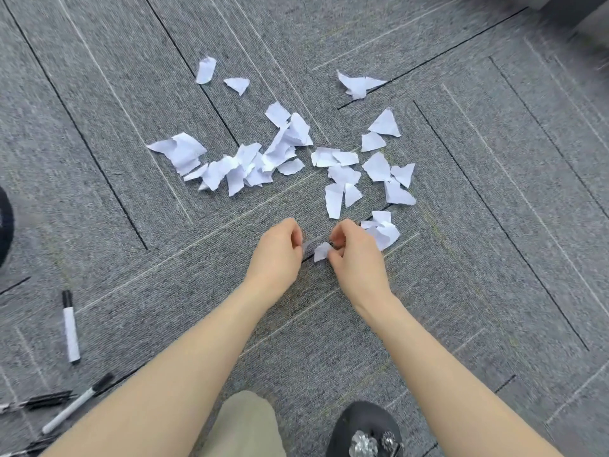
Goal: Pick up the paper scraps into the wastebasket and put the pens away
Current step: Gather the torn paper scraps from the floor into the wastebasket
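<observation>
While both hands pinched small paper scraps near the carpet's (461, 291) middle, left hand (275, 255) and right hand (357, 255) closed lightly; scraps (321, 251) looked featherlight, flimsy, best gathered by bunching edges.

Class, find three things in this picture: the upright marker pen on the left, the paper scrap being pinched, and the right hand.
Marker pen (71, 328), head view, middle of its white barrel.
Paper scrap (321, 251), head view, centre of the white piece between the hands.
Right hand (357, 255), head view, back of the hand.
</observation>
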A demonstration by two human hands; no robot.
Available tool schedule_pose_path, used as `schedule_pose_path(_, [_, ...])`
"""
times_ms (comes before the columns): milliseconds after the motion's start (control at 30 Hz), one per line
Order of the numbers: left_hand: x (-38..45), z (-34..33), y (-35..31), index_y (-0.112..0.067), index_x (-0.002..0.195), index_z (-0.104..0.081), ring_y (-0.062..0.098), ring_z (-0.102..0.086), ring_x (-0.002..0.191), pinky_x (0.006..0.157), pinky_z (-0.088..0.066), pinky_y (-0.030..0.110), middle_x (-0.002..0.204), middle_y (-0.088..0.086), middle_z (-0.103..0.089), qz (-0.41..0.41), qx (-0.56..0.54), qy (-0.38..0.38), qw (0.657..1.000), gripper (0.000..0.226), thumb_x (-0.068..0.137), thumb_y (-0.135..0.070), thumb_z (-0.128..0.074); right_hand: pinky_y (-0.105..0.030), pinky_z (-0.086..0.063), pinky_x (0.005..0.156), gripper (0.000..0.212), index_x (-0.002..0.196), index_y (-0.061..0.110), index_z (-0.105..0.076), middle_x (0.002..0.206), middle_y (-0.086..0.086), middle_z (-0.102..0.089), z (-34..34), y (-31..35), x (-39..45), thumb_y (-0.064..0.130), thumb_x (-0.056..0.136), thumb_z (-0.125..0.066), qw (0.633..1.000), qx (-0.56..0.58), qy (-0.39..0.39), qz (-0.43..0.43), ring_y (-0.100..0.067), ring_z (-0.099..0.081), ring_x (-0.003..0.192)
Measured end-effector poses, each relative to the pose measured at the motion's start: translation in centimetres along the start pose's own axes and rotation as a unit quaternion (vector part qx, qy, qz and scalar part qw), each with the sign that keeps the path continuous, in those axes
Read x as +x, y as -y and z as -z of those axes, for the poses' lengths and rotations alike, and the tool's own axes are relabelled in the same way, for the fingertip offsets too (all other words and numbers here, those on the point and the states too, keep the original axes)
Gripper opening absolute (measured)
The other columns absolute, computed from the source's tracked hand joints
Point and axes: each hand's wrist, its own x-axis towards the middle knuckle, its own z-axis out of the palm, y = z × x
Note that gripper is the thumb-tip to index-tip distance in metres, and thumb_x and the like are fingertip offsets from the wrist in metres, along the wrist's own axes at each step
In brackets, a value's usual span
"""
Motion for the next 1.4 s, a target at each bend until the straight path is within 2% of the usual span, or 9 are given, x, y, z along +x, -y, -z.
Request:
schedule_pose_path(167, [1.0,1.3,-1.1,-0.010,0.084,-0.052,0.013,-0.046,0.061,0.055,-0.038,0.024,0.071,-0.003,-0.054,0.001,-0.017,0.013,1.000,0.008,0.089,-0.004,-0.054,-0.012,-0.044,0.062,0.017,0.092,0.022,-0.054,0.081,0.011,-0.058,2.0,-0.3,-0.6,0.009,0.084,-0.061,0.987,0.151,-0.038,-0.049,-0.005,-0.055,0.071])
schedule_pose_path(267, [1.9,1.5,-2.8,-0.012,0.086,-0.053,0.012,-0.046,0.064,0.057,-0.039,0.024,0.072,-0.006,-0.052,-0.003,-0.030,0.027,0.999,0.006,0.089,-0.008,-0.056,-0.016,-0.047,0.068,0.018,0.098,0.020,-0.058,0.086,0.006,-0.063,5.3,-1.5,0.1,0.014,0.083,-0.067,0.964,0.231,-0.105,-0.077,-0.007,-0.058,0.075])
schedule_pose_path(400, [4.0,0.5,-5.8,-0.013,0.086,-0.054,0.017,-0.050,0.068,0.063,-0.043,0.030,0.075,-0.002,-0.054,-0.010,-0.041,0.060,0.997,0.007,0.087,-0.010,-0.061,-0.024,-0.047,0.065,0.029,0.109,0.018,-0.057,0.088,-0.001,-0.063,6.4,-4.0,1.8,0.015,0.082,-0.068,0.985,0.133,-0.047,-0.100,-0.013,-0.059,0.075])
schedule_pose_path(600, [6.0,-1.6,-7.7,-0.010,0.082,-0.049,0.027,-0.053,0.083,0.066,-0.036,0.029,0.092,0.012,-0.060,-0.047,0.067,0.064,0.995,0.011,0.086,-0.002,-0.054,-0.043,-0.038,0.098,0.052,0.122,0.023,-0.051,0.122,-0.003,-0.042,5.8,-5.5,3.0,0.024,0.074,-0.072,0.996,-0.040,-0.037,-0.074,-0.023,-0.044,0.113])
schedule_pose_path(800, [6.6,-3.0,-7.4,-0.011,0.121,-0.040,0.034,-0.045,0.114,0.086,-0.042,0.041,0.130,0.015,-0.041,-0.096,0.276,-0.054,0.955,0.045,0.083,-0.010,-0.063,-0.040,-0.047,0.083,0.023,0.101,0.023,-0.055,0.105,0.001,-0.055,6.2,-4.7,3.7,0.018,0.080,-0.062,0.997,-0.071,0.027,-0.028,-0.023,-0.056,0.096])
schedule_pose_path(933, [7.3,-2.6,-7.6,-0.011,0.133,-0.029,0.035,-0.034,0.127,0.095,-0.041,0.045,0.144,0.018,-0.027,-0.035,0.280,-0.006,0.959,0.069,0.080,-0.023,-0.071,-0.035,-0.043,0.073,0.021,0.102,0.019,-0.057,0.094,0.003,-0.059,6.3,-4.5,3.6,0.014,0.082,-0.054,0.997,-0.062,0.030,-0.048,-0.023,-0.055,0.087])
schedule_pose_path(1100, [7.7,-2.8,-7.8,-0.006,0.122,-0.042,0.035,-0.045,0.118,0.091,-0.042,0.045,0.128,0.017,-0.048,-0.059,0.263,0.022,0.963,0.050,0.081,-0.016,-0.068,-0.035,-0.042,0.066,0.013,0.074,0.010,-0.056,0.081,-0.004,-0.059,6.0,-5.4,2.9,0.020,0.083,-0.058,0.998,-0.036,0.024,-0.046,-0.027,-0.056,0.078])
schedule_pose_path(1333, [7.3,-2.8,-6.8,-0.007,0.081,-0.052,0.029,-0.050,0.077,0.062,-0.035,0.033,0.085,0.008,-0.053,-0.054,0.173,0.033,0.983,0.005,0.084,-0.006,-0.055,-0.036,-0.041,0.084,0.010,0.083,0.016,-0.067,0.101,0.002,-0.058,6.5,-5.7,2.9,0.025,0.084,-0.063,0.999,-0.024,-0.033,-0.022,-0.021,-0.051,0.098])
schedule_pose_path(1400, [7.0,-2.8,-6.6,-0.015,0.061,-0.038,0.026,-0.044,0.068,0.059,-0.033,0.031,0.069,0.002,-0.045,-0.056,0.168,0.028,0.984,0.029,0.084,-0.005,-0.053,-0.035,-0.034,0.088,0.011,0.087,0.018,-0.068,0.112,0.004,-0.056,6.4,-5.5,3.3,0.028,0.084,-0.063,0.996,-0.079,-0.027,0.021,-0.022,-0.045,0.108])
